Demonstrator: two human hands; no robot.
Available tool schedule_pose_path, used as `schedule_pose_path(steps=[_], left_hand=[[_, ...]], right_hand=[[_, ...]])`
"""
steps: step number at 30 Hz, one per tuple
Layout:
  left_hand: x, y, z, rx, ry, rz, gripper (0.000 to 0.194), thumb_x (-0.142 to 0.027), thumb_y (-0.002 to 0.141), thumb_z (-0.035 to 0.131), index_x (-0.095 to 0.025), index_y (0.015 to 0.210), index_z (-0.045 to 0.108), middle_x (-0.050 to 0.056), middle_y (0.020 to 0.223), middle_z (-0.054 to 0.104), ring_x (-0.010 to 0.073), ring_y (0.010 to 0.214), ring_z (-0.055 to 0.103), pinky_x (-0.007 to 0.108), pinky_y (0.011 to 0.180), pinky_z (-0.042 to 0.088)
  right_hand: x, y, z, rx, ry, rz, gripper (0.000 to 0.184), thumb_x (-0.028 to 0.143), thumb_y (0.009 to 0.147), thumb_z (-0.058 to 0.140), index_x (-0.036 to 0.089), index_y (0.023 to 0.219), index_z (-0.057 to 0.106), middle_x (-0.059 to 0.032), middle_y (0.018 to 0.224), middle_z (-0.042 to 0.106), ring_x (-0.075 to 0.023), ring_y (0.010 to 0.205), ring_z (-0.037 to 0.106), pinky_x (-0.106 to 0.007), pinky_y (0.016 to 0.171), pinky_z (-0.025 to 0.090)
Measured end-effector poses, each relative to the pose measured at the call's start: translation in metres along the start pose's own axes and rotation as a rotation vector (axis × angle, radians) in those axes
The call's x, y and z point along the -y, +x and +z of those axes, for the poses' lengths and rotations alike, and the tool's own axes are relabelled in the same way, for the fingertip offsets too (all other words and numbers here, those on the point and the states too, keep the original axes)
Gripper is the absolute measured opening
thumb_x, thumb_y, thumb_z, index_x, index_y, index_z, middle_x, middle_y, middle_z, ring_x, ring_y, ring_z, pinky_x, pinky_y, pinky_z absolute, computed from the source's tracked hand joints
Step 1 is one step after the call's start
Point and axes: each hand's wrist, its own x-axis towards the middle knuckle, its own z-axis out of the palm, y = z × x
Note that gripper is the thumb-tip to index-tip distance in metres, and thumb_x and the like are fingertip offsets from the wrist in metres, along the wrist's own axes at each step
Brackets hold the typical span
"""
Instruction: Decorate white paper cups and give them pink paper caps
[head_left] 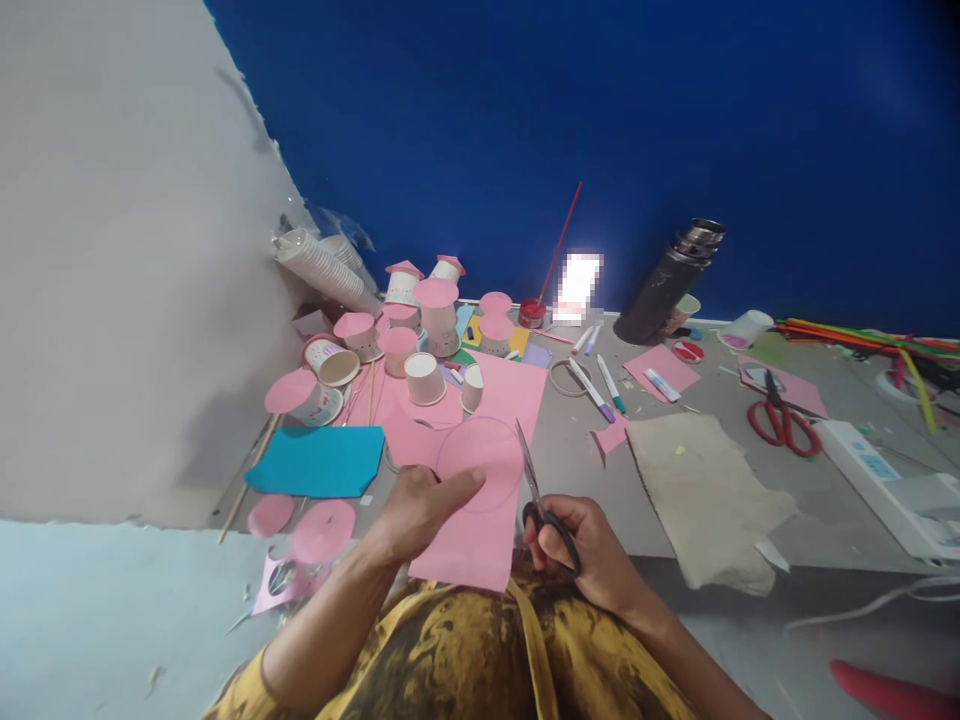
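My left hand (420,508) grips a sheet of pink paper (469,555), the thumb lying across its face and the fingers behind it. A large circle is drawn on the sheet in a thin purplish line. In my right hand (589,545) is a pair of scissors (529,475) with black handles. The blades point up and away from me, close to the paper's right edge; whether they touch it I cannot tell. Left of the sheet lie a piece of teal paper (315,460) and cut pink discs (324,530).
Paper cups (425,380), several topped with pink discs, crowd the table's back left. Stacked cups (322,268) lean by the wall. Markers (591,388), a dark flask (667,285), beige cloth (697,500), red-handled scissors (784,425) and a white box (874,480) lie to the right.
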Motion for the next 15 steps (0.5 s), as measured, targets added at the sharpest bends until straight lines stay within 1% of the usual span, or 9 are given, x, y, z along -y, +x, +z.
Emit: schedule_pose_path(steps=[2, 6, 12, 15], left_hand=[[-0.0016, -0.0021, 0.0004, 0.022, 0.052, 0.016, 0.057, -0.050, 0.063, 0.075, -0.026, 0.044, 0.028, -0.006, 0.046, 0.021, 0.0081, 0.048, 0.017, 0.031, 0.050, 0.009], [-0.0055, -0.0039, -0.0011, 0.048, 0.084, 0.021, 0.055, -0.054, 0.064, 0.073, -0.026, 0.044, 0.029, -0.005, 0.048, 0.022, 0.0091, 0.049, 0.019, 0.031, 0.051, 0.010], [-0.0090, -0.0049, -0.0046, 0.084, 0.135, 0.011, 0.058, -0.051, 0.068, 0.071, -0.026, 0.044, 0.023, -0.006, 0.049, 0.017, 0.0077, 0.048, 0.015, 0.031, 0.051, 0.011], [-0.0083, -0.0045, -0.0064, 0.098, 0.124, 0.010, 0.061, -0.051, 0.068, 0.074, -0.026, 0.044, 0.024, -0.006, 0.046, 0.017, 0.0085, 0.048, 0.019, 0.029, 0.048, 0.015]], right_hand=[[-0.0006, -0.0003, 0.0001, -0.005, 0.007, 0.007, 0.062, 0.077, 0.077, 0.071, 0.015, 0.077, 0.065, -0.0002, 0.060, 0.059, -0.0092, 0.051, 0.043, -0.023, 0.051, 0.033], [-0.0024, -0.0011, -0.0002, -0.014, 0.001, 0.010, 0.062, 0.077, 0.076, 0.071, 0.015, 0.076, 0.065, 0.0001, 0.059, 0.059, -0.0093, 0.051, 0.043, -0.023, 0.051, 0.033], [-0.0033, -0.0013, 0.0005, -0.016, 0.020, 0.018, 0.063, 0.077, 0.076, 0.071, 0.015, 0.076, 0.065, 0.0005, 0.058, 0.058, -0.0084, 0.050, 0.042, -0.023, 0.049, 0.031], [-0.0038, -0.0014, 0.0011, -0.022, 0.028, 0.033, 0.064, 0.077, 0.074, 0.073, 0.014, 0.075, 0.065, 0.0004, 0.057, 0.058, -0.0080, 0.049, 0.041, -0.022, 0.049, 0.031]])
